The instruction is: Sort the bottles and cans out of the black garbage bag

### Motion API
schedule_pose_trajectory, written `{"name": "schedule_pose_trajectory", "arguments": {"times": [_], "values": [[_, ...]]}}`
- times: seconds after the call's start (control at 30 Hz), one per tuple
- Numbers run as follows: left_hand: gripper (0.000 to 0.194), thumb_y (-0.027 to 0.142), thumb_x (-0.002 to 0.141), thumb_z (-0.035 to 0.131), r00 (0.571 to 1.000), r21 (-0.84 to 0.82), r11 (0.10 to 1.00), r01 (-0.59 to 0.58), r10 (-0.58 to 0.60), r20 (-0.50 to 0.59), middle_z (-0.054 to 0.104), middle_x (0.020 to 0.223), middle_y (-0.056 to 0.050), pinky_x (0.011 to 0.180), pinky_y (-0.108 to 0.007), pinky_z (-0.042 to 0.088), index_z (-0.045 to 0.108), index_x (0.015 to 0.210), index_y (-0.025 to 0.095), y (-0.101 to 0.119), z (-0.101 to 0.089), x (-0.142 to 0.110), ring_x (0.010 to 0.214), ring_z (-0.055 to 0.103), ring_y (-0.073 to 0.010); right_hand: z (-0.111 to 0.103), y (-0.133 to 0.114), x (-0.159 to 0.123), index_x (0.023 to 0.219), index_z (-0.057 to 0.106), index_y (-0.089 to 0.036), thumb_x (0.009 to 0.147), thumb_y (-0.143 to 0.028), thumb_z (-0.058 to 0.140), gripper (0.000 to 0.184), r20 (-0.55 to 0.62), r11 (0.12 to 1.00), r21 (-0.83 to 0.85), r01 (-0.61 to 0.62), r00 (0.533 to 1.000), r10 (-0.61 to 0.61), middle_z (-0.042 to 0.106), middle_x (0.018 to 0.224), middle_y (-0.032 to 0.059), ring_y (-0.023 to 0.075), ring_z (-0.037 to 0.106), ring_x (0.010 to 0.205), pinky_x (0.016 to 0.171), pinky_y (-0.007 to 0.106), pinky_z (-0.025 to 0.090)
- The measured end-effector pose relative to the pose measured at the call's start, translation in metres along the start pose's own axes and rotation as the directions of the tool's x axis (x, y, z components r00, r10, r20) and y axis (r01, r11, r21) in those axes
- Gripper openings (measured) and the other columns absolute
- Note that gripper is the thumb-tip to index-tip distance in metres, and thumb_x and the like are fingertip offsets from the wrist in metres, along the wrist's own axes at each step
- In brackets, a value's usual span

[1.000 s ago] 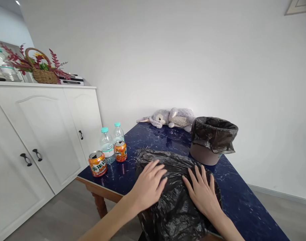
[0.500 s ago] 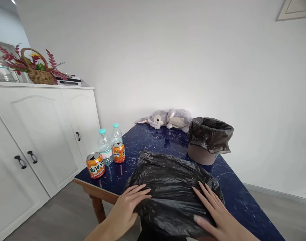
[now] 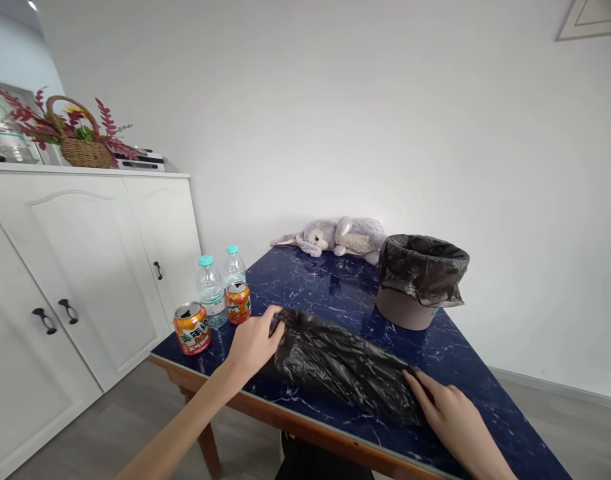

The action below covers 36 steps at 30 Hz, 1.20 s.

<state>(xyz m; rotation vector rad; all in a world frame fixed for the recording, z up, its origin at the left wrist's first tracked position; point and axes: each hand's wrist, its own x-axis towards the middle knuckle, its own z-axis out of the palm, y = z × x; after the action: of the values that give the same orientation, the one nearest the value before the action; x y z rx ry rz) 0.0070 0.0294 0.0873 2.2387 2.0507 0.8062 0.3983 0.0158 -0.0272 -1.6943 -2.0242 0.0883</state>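
Observation:
A black plastic bag [image 3: 345, 363] lies folded into a long, crumpled strip across the near part of the table. My left hand [image 3: 255, 340] is closed on its left end, fingers curled round the far edge. At the other end, my right hand [image 3: 443, 403] grips the bag between thumb and fingers. To the left of my left hand stand two orange drink cans, a nearer can [image 3: 192, 328] and a farther can [image 3: 238, 303]. Beside them are two clear bottles with teal caps, a nearer bottle [image 3: 211, 293] and a farther bottle [image 3: 234, 267].
A bin [image 3: 405, 308] lined with a dark bag stands at the table's right side. A plush rabbit [image 3: 335, 237] lies along the back edge of the blue marbled table [image 3: 305, 283]. On the left, a white cabinet [image 3: 85, 253] carries a flower basket [image 3: 85, 150].
The bag was spread out with its near part over the table's edge; now it is folded narrow and lies on the table. My flat hands have moved forward and closed on its ends.

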Motion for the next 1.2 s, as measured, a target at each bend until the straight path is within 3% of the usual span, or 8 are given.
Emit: {"name": "schedule_pose_trajectory", "arguments": {"times": [0.17, 0.27, 0.33, 0.43, 0.57, 0.77, 1.0, 1.2], "values": [[0.052, 0.011, 0.101, 0.038, 0.894, 0.159, 0.922, -0.353, 0.382, -0.234, 0.057, 0.155, -0.015, 0.125, -0.055, 0.033, 0.054, 0.15, 0.016, 0.032, 0.018, 0.007, 0.147, 0.048, -0.033, 0.005, -0.01, 0.025, 0.101, 0.074, -0.028, 0.105, -0.054, 0.03, 0.051, 0.104, 0.983, -0.136, -0.123, 0.985, 0.138, 0.079, 0.081, 0.0102, 0.0366, 0.078, 0.081, 0.063, 0.039, 0.053], [0.05, 0.024, 0.109, 0.039, 0.8, 0.067, 0.801, -0.594, 0.598, -0.05, 0.052, 0.162, -0.009, 0.13, -0.053, 0.029, 0.046, 0.158, 0.022, 0.054, 0.035, -0.005, 0.156, 0.038, -0.0284, -0.001, -0.019, 0.025, 0.1, 0.072, -0.028, 0.105, -0.055, 0.03, 0.051, 0.104, 0.978, -0.163, -0.132, 0.983, 0.15, 0.078, 0.08, 0.01, 0.0367, 0.078, 0.078, 0.062, 0.041, 0.054], [0.056, 0.041, 0.111, 0.04, 0.763, 0.006, 0.765, -0.645, 0.642, 0.074, 0.045, 0.167, -0.009, 0.13, -0.052, 0.028, 0.039, 0.163, 0.022, 0.061, 0.048, -0.009, 0.159, 0.031, -0.0301, -0.007, -0.03, 0.018, 0.106, 0.07, -0.025, 0.106, -0.057, 0.028, 0.053, -0.02, 0.98, -0.178, -0.091, 0.996, 0.088, 0.078, 0.09, 0.0128, 0.0384, 0.077, 0.087, 0.07, 0.047, 0.057], [0.067, 0.057, 0.11, 0.037, 0.765, -0.035, 0.78, -0.625, 0.621, 0.171, 0.039, 0.17, -0.01, 0.131, -0.054, 0.025, 0.035, 0.166, 0.02, 0.059, 0.069, -0.007, 0.162, 0.024, -0.0332, -0.01, -0.051, 0.004, 0.127, 0.066, -0.019, 0.107, -0.058, 0.028, 0.058, -0.247, 0.981, -0.186, 0.051, 0.964, -0.097, 0.072, 0.127, 0.0193, 0.0396, 0.068, 0.119, 0.094, 0.056, 0.055], [0.069, 0.061, 0.11, 0.032, 0.773, -0.078, 0.809, -0.583, 0.582, 0.253, 0.035, 0.172, -0.008, 0.132, -0.054, 0.018, 0.034, 0.167, 0.023, 0.047, 0.092, 0.001, 0.163, 0.019, -0.033, 0.009, -0.059, -0.005, 0.154, 0.053, -0.024, 0.107, -0.062, 0.032, 0.064, -0.161, 0.954, -0.198, 0.225, 0.953, -0.258, 0.047, 0.164, 0.0113, 0.0386, 0.038, 0.154, 0.121, 0.063, 0.037], [0.069, 0.064, 0.11, 0.024, 0.792, -0.164, 0.876, -0.453, 0.48, 0.377, 0.025, 0.175, -0.002, 0.133, -0.048, 0.02, 0.025, 0.17, 0.029, 0.012, 0.105, 0.013, 0.163, 0.02, -0.0288, 0.047, -0.019, -0.002, 0.163, 0.044, -0.031, 0.108, -0.061, 0.019, 0.067, 0.074, 0.956, -0.207, 0.206, 0.978, -0.194, 0.036, 0.17, 0.0003, 0.0335, 0.031, 0.159, 0.127, 0.062, 0.03], [0.064, 0.06, 0.112, 0.026, 0.83, -0.114, 0.909, -0.401, 0.413, 0.376, 0.027, 0.175, -0.002, 0.134, -0.05, 0.016, 0.03, 0.168, 0.03, -0.035, 0.094, 0.021, 0.163, 0.021, -0.027, 0.035, -0.013, 0.003, 0.165, 0.034, -0.034, 0.109, -0.061, 0.018, 0.065, 0.133, 0.966, -0.145, 0.214, 0.972, -0.196, 0.027, 0.173, -0.0036, 0.0294, 0.023, 0.161, 0.13, 0.058, 0.024], [0.06, 0.057, 0.112, 0.031, 0.828, -0.128, 0.89, -0.437, 0.453, 0.329, 0.029, 0.174, 0.0, 0.134, -0.048, 0.019, 0.029, 0.168, 0.035, -0.045, 0.095, 0.02, 0.162, 0.024, -0.0269, 0.027, -0.018, 0.004, 0.167, 0.026, -0.039, 0.111, -0.059, 0.019, 0.06, 0.177, 0.994, 0.001, 0.11, 0.978, -0.108, 0.026, 0.173, -0.007, 0.0257, 0.022, 0.161, 0.132, 0.056, 0.021]]}}
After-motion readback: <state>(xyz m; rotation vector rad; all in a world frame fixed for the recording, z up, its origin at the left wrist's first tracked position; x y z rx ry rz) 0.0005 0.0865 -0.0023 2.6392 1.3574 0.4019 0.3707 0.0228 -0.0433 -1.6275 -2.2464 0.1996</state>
